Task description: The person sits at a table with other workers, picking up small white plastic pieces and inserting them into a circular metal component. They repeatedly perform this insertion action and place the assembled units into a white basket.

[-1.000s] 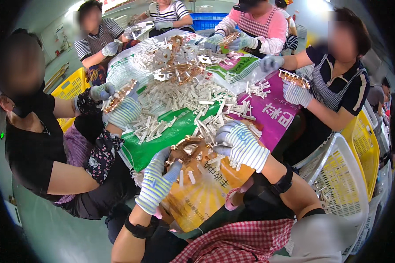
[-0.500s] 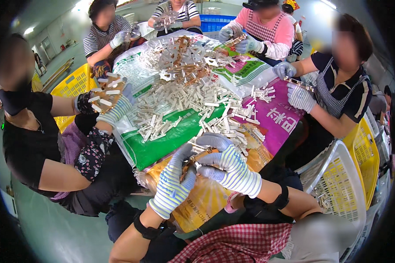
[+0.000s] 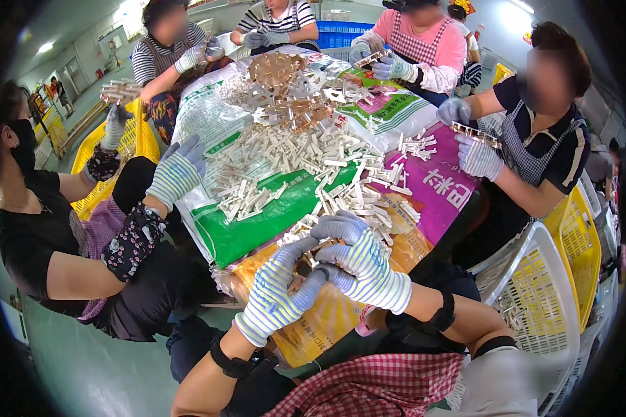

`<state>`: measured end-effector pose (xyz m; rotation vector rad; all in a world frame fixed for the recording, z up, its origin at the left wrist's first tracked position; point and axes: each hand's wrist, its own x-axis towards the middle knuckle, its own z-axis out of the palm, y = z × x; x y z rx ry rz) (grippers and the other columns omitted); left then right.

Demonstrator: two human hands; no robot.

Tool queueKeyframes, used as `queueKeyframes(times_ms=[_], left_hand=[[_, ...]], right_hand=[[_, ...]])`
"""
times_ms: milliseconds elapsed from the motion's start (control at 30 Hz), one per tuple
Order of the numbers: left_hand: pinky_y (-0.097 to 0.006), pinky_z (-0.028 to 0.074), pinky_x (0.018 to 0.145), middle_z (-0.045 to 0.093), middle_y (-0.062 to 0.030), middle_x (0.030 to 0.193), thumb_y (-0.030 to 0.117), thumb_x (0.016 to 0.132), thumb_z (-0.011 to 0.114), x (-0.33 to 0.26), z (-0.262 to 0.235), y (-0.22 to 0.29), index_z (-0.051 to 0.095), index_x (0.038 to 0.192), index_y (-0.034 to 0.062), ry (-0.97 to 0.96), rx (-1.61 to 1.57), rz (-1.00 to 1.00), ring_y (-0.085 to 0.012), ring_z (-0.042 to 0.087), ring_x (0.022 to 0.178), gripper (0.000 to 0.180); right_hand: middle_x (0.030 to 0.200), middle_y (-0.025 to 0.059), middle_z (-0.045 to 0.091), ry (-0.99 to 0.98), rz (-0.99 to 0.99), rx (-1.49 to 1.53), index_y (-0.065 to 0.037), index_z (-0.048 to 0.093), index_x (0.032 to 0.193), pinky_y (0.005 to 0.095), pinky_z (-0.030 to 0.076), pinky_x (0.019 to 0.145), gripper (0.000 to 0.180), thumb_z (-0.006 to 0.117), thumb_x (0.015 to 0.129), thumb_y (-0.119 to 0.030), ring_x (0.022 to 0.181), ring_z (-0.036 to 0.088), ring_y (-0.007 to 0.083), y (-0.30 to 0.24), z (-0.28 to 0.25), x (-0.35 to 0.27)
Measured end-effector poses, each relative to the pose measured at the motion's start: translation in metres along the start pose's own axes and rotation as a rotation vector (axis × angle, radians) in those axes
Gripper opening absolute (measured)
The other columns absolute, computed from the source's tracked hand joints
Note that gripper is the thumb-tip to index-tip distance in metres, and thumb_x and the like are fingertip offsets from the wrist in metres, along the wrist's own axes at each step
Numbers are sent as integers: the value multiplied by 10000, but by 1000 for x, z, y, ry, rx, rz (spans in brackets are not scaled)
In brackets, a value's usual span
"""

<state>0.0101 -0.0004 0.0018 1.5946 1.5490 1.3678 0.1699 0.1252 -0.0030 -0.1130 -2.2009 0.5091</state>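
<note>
In striped knit gloves, my left hand (image 3: pixel 275 288) and my right hand (image 3: pixel 365 264) are close together over the near edge of the covered table. Between them they grip a copper-coloured metal piece (image 3: pixel 303 265), largely hidden by the fingers. A small white part shows at my right fingertips. Just beyond my hands lies a spread heap of short white strips (image 3: pixel 320 149). Farther back is a pile of copper-coloured plates (image 3: pixel 295 115) with cut-out shapes, one round plate (image 3: pixel 277 68) on top.
Printed plastic sacks (image 3: pixel 278 208) cover the table. Gloved co-workers sit around it, several holding similar metal pieces. A white basket (image 3: pixel 535 299) stands at my right, beside a yellow basket (image 3: pixel 579 250). Another yellow basket (image 3: pixel 94 198) is at the left, a blue crate (image 3: pixel 341 35) behind.
My hands have drawn closer around the piece, hiding more of it. The person on the left has swung a metal piece out over the yellow basket. A round plate now lies on the far pile.
</note>
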Motion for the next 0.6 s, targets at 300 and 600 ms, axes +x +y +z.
queueKeyframes(times_ms=[300,600], left_hand=[[-343,514,923,684,-126,1134,110,912,728,-3,3,-2,612,1280,-9,40,-79,-5,-216,659,1030,404],[-337,514,922,687,-134,1124,133,945,699,-2,7,-5,624,1267,-1,65,-102,-64,-222,666,1013,357]], right_hand=[[1200,124,605,46,14,-8,-100,628,965,554,421,996,306,764,704,-185,1157,565,381,-4,12,-5],[1183,133,605,16,25,3,-91,643,931,535,441,937,275,759,712,-210,1093,574,388,-2,9,-2]])
